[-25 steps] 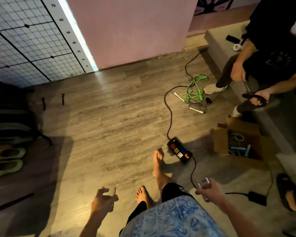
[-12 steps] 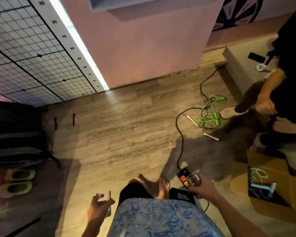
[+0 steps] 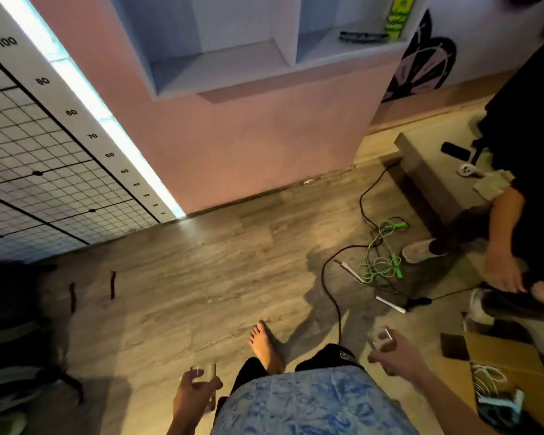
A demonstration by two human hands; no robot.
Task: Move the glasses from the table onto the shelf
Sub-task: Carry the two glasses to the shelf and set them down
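**Two Glasses in Hand, Well Short of the Shelf**

Grips a clear glass (image 3: 206, 372) in the left hand (image 3: 195, 394), fingers curled round its side, low beside the left hip. Clamps a second glass (image 3: 380, 337) in the right hand (image 3: 396, 359), fingers wrapped round it from below, out to the right of the blue patterned shirt (image 3: 311, 406). Holds both above the wood-look floor (image 3: 186, 293), touching nothing but the hand around each.

Ahead and higher up, set into the pink wall (image 3: 248, 146): the white shelf (image 3: 233, 80), split by an upright divider into two open compartments. In the right compartment, a dark flat item (image 3: 363, 36) too blurred to name, next to a green box (image 3: 396, 14) standing at the edge.

On the floor, one bare foot (image 3: 264, 343) forward, with a black cable (image 3: 330, 277) and a tangle of green cord (image 3: 380, 262) to its right.

At far right, a second person (image 3: 528, 152) in dark clothes by a low step (image 3: 427, 164), one hand down at a dark sandal (image 3: 515, 304). Near the right hand, an open cardboard box (image 3: 515, 362) with white cables inside.

At left, a wire grid (image 3: 44, 189) and a numbered measuring strip (image 3: 91, 136) against the wall.
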